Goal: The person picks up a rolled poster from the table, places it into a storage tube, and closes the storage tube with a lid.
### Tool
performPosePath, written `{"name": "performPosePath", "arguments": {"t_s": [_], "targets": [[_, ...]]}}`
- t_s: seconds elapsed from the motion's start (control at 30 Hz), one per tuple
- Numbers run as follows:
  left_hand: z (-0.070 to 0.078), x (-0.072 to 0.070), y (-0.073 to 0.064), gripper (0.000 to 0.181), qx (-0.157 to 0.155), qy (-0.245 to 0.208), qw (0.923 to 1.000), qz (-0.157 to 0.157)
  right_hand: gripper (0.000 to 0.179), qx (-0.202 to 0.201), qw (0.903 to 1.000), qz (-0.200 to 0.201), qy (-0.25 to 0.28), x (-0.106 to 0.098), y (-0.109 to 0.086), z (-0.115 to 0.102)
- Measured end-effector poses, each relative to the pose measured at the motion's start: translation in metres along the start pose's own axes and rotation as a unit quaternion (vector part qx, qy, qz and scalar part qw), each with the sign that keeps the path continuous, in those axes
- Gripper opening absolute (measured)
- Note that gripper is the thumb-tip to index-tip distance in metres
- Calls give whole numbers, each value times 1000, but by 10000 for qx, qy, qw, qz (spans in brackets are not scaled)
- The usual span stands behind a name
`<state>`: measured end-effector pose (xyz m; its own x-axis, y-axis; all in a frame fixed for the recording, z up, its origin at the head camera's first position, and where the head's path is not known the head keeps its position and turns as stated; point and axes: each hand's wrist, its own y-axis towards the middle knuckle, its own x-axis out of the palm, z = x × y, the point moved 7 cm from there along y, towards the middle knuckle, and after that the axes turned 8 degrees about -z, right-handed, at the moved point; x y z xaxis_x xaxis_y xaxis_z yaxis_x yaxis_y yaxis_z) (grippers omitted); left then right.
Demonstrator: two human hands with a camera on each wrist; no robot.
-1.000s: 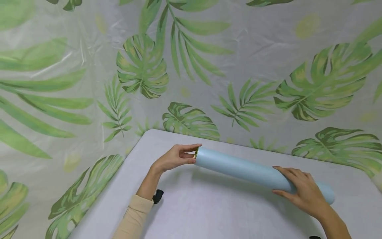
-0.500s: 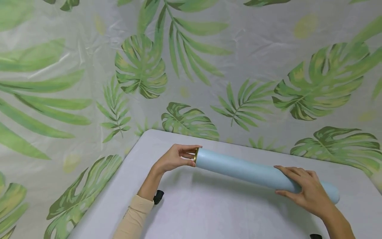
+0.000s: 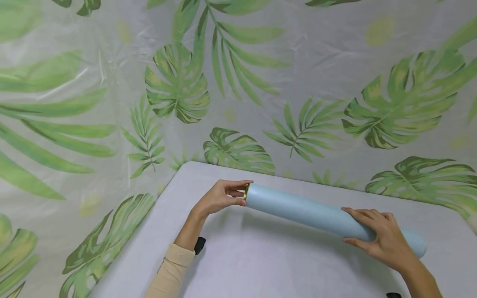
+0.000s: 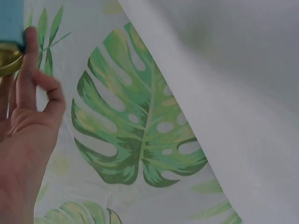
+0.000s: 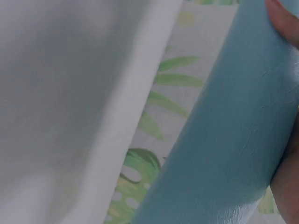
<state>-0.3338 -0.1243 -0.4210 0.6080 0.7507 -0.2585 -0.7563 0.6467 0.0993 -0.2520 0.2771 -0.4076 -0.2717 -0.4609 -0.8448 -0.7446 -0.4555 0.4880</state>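
Note:
A long light blue tube (image 3: 298, 207) is held above the table, its right end lower than its left in the head view. At its left end shows a shiny gold rim (image 3: 246, 192). My left hand (image 3: 218, 198) pinches that end, thumb below and forefinger above. In the left wrist view, the gold rim (image 4: 10, 59) lies at the fingertips, and the blue tube (image 4: 10, 21) rises past the frame edge. My right hand (image 3: 384, 238) grips the tube near its right end, fingers over the top and thumb on the near side. In the right wrist view the tube (image 5: 210, 130) crosses diagonally.
Below is a white table (image 3: 268, 265) with rounded far corners, bearing the tube's shadow. A wall covering (image 3: 316, 74) printed with green leaves rises behind the table. A small black object (image 3: 200, 245) sits at the left wrist, another (image 3: 393, 295) at the bottom edge near the right arm.
The tube's right end and my right hand have shifted slightly right. My left hand stays at the gold rim, almost unmoved.

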Motion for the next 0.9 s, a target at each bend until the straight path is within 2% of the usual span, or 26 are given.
{"name": "performPosePath", "arguments": {"t_s": [0.17, 0.3, 0.53, 0.6, 0.73, 0.9], "targets": [[3, -13, -10, 66, -144, 125, 9998, 108, 93, -41, 9996, -112, -240, 7, 4, -8], [7, -17, -13, 67, -14, 317, 9994, 121, 87, 63, 9996, -99, -272, 6, 6, -11], [7, -20, -11, 64, 206, 1248, 9917, 248, 83, 132, 9989, -292, -352, 12, 3, -11], [8, -21, -12, 63, 260, 1379, 9896, 316, 83, 153, 9987, -302, -383, 13, 3, -11], [10, -22, -14, 65, 327, 1339, 9899, 343, 85, 48, 9991, -293, -299, 14, 5, -13], [9, -17, -12, 65, 354, 1069, 9936, 34, 89, -172, 9997, -107, -166, 9, 5, -16]]}}
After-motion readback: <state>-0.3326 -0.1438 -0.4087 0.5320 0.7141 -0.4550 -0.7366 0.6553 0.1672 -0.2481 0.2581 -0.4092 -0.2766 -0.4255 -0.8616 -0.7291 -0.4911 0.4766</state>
